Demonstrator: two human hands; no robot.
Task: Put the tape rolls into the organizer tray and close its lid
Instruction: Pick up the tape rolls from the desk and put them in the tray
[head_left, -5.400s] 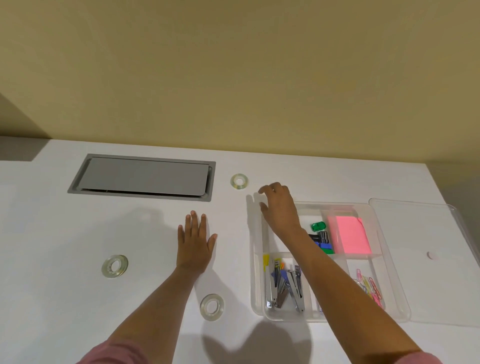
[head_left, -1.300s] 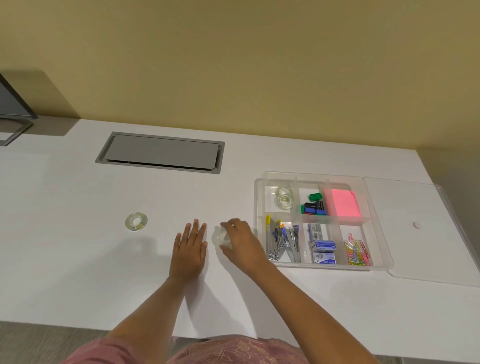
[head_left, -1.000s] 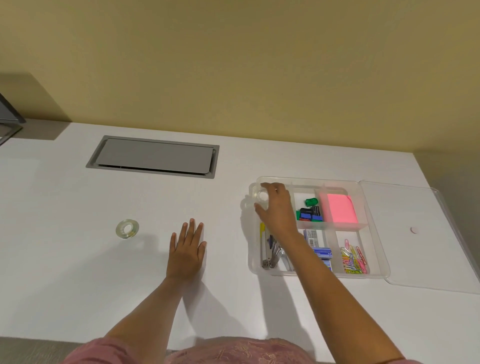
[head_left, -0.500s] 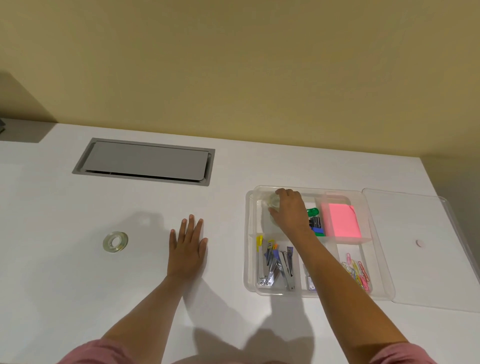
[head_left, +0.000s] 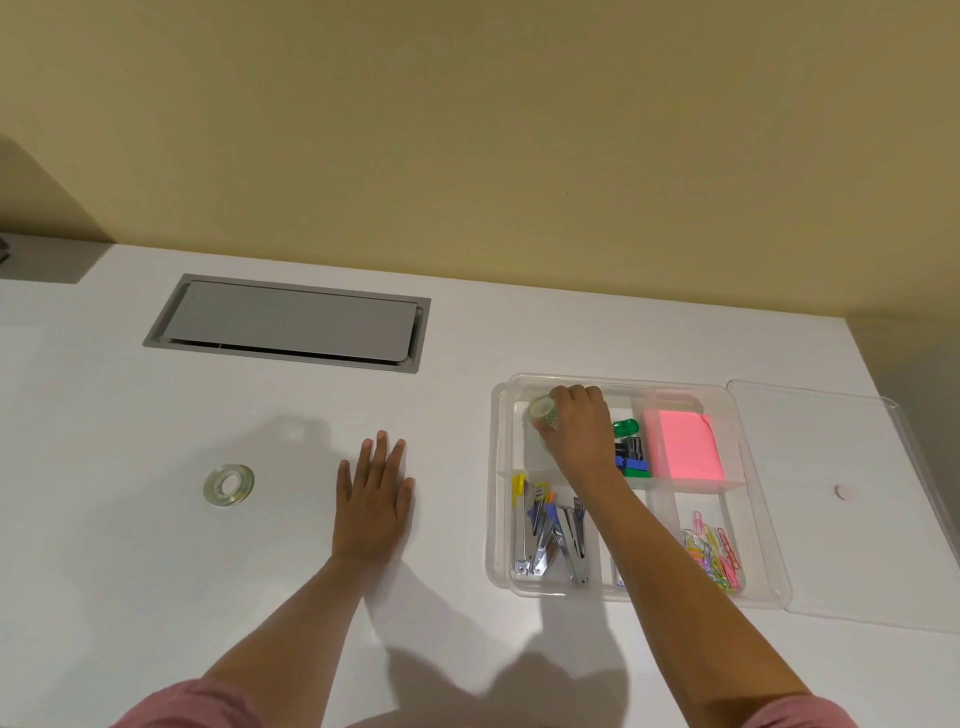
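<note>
Evidently the right hand (head_left: 579, 431) pinched a tape roll (head_left: 541, 410) over the organizer tray (head_left: 500, 519), to drop it. Left hand (head_left: 375, 501) lay flat, fingers loosely spread, steadying.

Even, fairly bright indoor light, warm tint on wall (head_left: 467, 130). Light comes from above/behind the person: soft double shadows of both arms fall on white desk (head_left: 104, 597) at bottom centre, fainter one mid-left. Dark shadow patch at far left edge. No hard glare; clear lid (head_left: 857, 519) washes out vs. desk. Wide-angle bend at edges, slight softness overall.
</note>
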